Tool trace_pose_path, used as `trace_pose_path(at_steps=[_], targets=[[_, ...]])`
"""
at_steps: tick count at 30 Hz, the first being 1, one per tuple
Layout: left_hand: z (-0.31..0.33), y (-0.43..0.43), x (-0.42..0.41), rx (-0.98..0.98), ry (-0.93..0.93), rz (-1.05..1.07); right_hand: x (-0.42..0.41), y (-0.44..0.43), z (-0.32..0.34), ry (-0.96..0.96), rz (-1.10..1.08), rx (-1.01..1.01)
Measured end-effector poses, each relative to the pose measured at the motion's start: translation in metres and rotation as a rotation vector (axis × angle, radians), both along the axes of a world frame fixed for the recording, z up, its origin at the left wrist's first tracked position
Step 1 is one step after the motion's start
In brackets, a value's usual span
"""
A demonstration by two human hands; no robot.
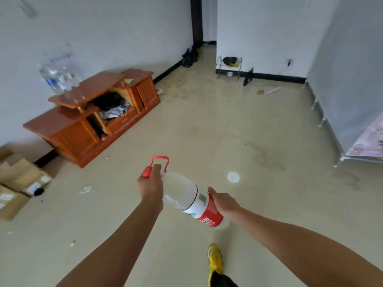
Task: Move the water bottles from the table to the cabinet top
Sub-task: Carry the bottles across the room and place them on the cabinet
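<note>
I carry a large clear water bottle [186, 195] with a red-and-white label, a red cap and a red carrying handle, tilted almost on its side over the floor. My left hand [150, 186] grips its neck by the cap. My right hand [224, 203] holds the labelled lower part from the side. A low orange wooden cabinet [83, 129] stands against the left wall, some way ahead and left of me. Several clear water bottles [59, 77] stand on its raised top at the left end.
Cardboard boxes [18, 183] lie at the left by the wall. The cabinet's open middle holds clutter. A metal rack [229, 68] with a black bowl and black bags [189, 56] are at the far wall. A grey fabric wardrobe [348, 79] stands at the right. Scraps litter the floor.
</note>
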State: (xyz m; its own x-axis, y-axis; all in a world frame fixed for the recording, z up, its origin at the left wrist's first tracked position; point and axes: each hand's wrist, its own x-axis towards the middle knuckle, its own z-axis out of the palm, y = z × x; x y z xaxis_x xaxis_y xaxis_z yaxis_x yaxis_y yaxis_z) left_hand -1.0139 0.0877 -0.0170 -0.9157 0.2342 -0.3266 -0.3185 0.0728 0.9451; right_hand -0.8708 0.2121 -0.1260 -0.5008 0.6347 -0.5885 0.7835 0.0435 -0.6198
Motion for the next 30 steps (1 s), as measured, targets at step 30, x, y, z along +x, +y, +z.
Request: trace_pose_path(at_steps=[30], targets=[[0.01,0.088,-0.783,-0.035,-0.093,0.289,-0.832,0.144,0.013,-0.075,0.375,0.126]])
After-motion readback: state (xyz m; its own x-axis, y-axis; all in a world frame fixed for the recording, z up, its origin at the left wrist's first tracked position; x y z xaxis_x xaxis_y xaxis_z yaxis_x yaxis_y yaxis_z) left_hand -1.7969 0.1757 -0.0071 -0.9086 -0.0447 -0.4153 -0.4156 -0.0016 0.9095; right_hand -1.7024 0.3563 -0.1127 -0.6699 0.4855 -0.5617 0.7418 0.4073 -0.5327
